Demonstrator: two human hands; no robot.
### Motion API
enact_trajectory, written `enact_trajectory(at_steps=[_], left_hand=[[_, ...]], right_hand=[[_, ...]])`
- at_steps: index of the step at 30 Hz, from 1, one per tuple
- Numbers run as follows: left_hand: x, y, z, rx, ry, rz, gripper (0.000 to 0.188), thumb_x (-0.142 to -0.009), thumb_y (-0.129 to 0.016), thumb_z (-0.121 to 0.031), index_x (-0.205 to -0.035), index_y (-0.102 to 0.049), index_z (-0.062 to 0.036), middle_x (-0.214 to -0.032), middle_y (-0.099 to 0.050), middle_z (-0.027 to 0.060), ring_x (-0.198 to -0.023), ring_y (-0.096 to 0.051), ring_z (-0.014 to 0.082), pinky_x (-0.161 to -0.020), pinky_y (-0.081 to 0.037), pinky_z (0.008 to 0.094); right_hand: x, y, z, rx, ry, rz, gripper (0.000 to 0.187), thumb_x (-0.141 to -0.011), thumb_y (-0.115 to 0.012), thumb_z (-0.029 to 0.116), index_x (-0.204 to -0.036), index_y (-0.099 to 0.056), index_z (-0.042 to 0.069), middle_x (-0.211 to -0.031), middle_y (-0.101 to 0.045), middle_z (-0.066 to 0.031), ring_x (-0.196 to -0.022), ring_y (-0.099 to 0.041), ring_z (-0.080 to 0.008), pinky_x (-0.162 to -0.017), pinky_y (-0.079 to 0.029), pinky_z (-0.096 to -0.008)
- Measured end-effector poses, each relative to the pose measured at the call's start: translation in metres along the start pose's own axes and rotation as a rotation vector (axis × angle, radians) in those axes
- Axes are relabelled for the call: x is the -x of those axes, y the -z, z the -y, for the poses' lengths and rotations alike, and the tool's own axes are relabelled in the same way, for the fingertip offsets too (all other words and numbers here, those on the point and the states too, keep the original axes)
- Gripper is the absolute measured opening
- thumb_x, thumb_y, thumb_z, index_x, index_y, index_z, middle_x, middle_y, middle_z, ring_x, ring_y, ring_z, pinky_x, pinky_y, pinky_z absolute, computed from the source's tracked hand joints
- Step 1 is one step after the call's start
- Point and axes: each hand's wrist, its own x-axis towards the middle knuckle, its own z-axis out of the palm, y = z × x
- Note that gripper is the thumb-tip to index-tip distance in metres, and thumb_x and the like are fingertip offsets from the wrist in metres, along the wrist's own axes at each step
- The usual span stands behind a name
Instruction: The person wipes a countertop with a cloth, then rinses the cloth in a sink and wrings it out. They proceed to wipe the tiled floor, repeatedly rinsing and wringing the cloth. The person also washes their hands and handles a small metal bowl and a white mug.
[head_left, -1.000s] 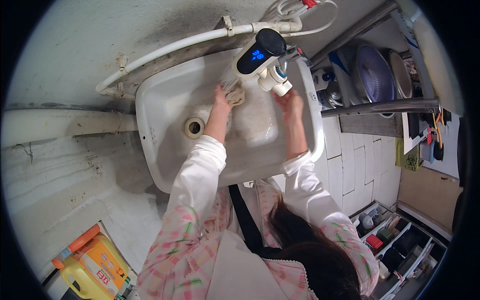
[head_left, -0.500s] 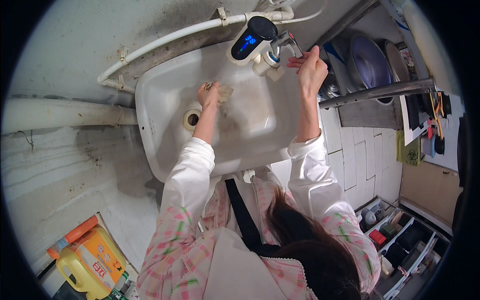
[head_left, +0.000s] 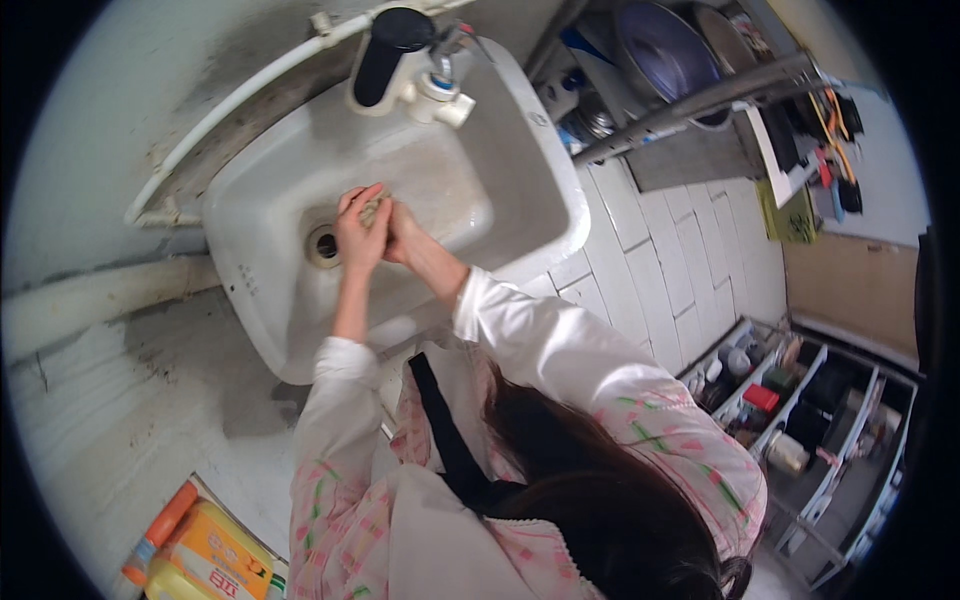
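Note:
Over the white sink [head_left: 520, 215], both of my hands come together around a crumpled beige cloth [head_left: 372, 208]. My left hand [head_left: 357, 232] has its fingers wrapped round the cloth, close to the drain hole [head_left: 322, 245]. Pressed against it from the right is my right hand [head_left: 402, 235], closed on the same cloth, its fingers partly hidden. Above the hands, at the back of the sink, stands the heater tap [head_left: 400, 65], a white body with a dark front panel and a metal lever [head_left: 455, 38]. No water stream shows from its spout.
A white pipe [head_left: 225, 110] runs along the wall at the left. Metal shelving [head_left: 700, 105] at the right holds a purple basin [head_left: 665, 50]. A yellow jug [head_left: 215, 555] stands at the lower left, and a rack of bottles [head_left: 800, 440] at the lower right.
My right hand has left the tap lever and joined my left hand on the cloth. The tap's lit display has gone dark. The whole view has shifted and turned.

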Motion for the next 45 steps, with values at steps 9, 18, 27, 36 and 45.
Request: enact_trajectory(at_steps=[9, 18, 27, 36, 45], left_hand=[[-0.017, 0.018, 0.025, 0.257, 0.283, 0.109, 0.044, -0.085, -0.049, -0.037, -0.083, -0.064, 0.0047, -0.077, -0.064, 0.0095, -0.070, -0.056, 0.0144, -0.070, -0.044, 0.0252], [-0.001, -0.022, 0.054, 0.440, 0.715, -0.359, 0.045, -0.086, -0.048, -0.037, -0.058, -0.047, -0.0027, -0.053, -0.047, 0.0035, -0.050, -0.045, 0.0131, -0.051, -0.041, 0.0268], [0.003, -0.039, 0.067, 0.701, 0.908, -0.419, 0.039, -0.089, -0.040, -0.030, -0.055, -0.035, -0.0124, -0.052, -0.038, -0.0004, -0.045, -0.038, 0.0129, -0.044, -0.035, 0.0277], [0.016, -0.020, 0.104, 1.196, 0.954, -0.341, 0.033, -0.088, -0.033, -0.020, -0.055, -0.030, -0.0150, -0.048, -0.031, -0.0041, -0.046, -0.034, 0.0106, -0.046, -0.035, 0.0249], [-0.010, -0.001, 0.117, 0.085, 0.651, 0.547, 0.048, -0.086, -0.037, -0.043, -0.111, -0.052, -0.0042, -0.115, -0.050, 0.0140, -0.112, -0.043, 0.0276, -0.096, -0.029, 0.0421]], right_hand=[[-0.045, -0.018, -0.034, 0.189, 0.098, -0.357, 0.041, -0.087, -0.033, 0.038, -0.092, -0.059, 0.007, -0.087, -0.060, -0.0121, -0.076, -0.059, -0.0252, -0.063, -0.048, -0.0379], [-0.051, 0.027, -0.046, 0.938, 0.282, -0.655, 0.034, -0.082, -0.038, 0.024, -0.084, -0.063, 0.000, -0.087, -0.059, -0.0241, -0.084, -0.058, -0.0365, -0.075, -0.045, -0.0418], [-0.019, 0.026, -0.034, 1.006, 0.361, -0.793, 0.040, -0.082, -0.035, 0.024, -0.077, -0.062, -0.005, -0.082, -0.058, -0.0268, -0.081, -0.057, -0.0395, -0.076, -0.044, -0.0428], [-0.007, 0.038, -0.031, 1.415, 0.682, -0.415, 0.040, -0.082, -0.035, 0.023, -0.069, -0.060, -0.005, -0.073, -0.056, -0.0278, -0.073, -0.056, -0.0413, -0.068, -0.046, -0.0439], [0.009, 0.024, 0.018, 1.197, 0.479, -0.727, 0.043, -0.088, -0.034, 0.034, -0.081, -0.057, -0.002, -0.079, -0.060, -0.0200, -0.078, -0.058, -0.0326, -0.070, -0.047, -0.0413]])
